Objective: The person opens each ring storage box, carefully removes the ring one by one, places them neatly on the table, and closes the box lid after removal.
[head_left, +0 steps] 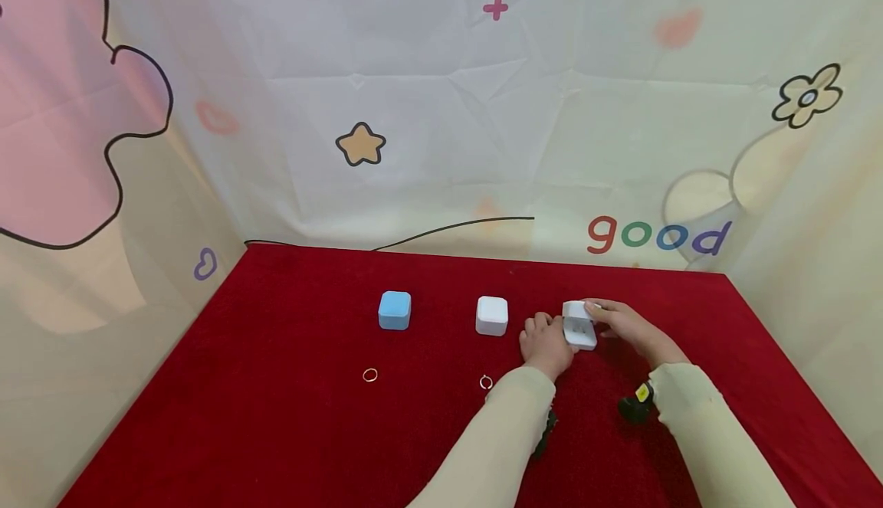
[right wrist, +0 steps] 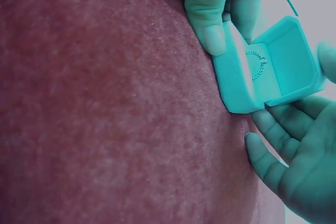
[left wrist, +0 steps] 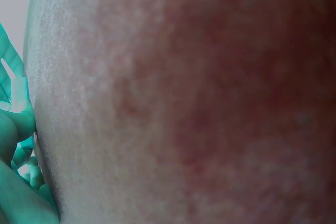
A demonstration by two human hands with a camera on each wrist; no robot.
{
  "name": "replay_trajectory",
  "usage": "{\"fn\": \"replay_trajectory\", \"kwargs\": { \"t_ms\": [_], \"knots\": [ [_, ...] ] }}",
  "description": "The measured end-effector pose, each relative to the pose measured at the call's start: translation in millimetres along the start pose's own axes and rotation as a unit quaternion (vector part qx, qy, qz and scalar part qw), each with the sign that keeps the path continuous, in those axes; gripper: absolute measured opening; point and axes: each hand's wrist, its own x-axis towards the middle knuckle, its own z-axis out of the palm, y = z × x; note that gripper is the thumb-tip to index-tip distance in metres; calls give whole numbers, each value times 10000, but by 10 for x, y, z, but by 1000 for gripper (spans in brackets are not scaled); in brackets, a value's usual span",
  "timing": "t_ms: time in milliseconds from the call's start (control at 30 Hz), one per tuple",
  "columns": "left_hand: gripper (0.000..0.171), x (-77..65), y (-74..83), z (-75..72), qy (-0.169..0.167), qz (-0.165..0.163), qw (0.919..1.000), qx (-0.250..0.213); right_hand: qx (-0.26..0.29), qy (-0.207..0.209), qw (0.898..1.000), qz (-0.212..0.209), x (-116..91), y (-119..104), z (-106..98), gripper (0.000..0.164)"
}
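On the red cloth at the right, a white ring box (head_left: 579, 332) stands with its lid up. In the right wrist view a beaded-looking ring (right wrist: 257, 67) sits upright in the slot of the ring box (right wrist: 239, 85). My left hand (head_left: 546, 343) grips the base from the left, its thumb against the outer wall. My right hand (head_left: 624, 328) holds the lid (right wrist: 294, 59) between thumb and fingers, the fingers reaching behind the hinge side. The left wrist view is mostly blurred cloth, with fingers (left wrist: 18, 124) at its left edge.
A closed white ring box (head_left: 492, 316) stands left of my left hand, and a closed blue one (head_left: 395, 310) farther left. A gold ring (head_left: 370, 375) and a silver ring (head_left: 486, 382) lie nearer on the red cloth (head_left: 276, 401). A printed curtain (head_left: 428, 109) hangs behind.
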Motion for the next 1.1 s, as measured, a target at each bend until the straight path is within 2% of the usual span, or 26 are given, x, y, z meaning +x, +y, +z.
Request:
{"fn": "replay_trajectory", "kwargs": {
  "t_ms": [200, 800, 1100],
  "knots": [
    [48, 4, -10, -28, -31, 12, 9999, 104, 20, 53, 10000, 41, 33, -8, -8, 68],
    [53, 33, -17, 37, -37, -52, 9998, 167, -18, 61, 9999, 136, 57, 11, -19, 70],
    [52, -11, -13, -6, -5, -9, 10000, 98, -1, 78, 9998, 202, 52, -33, -30, 70]
  ]
}}
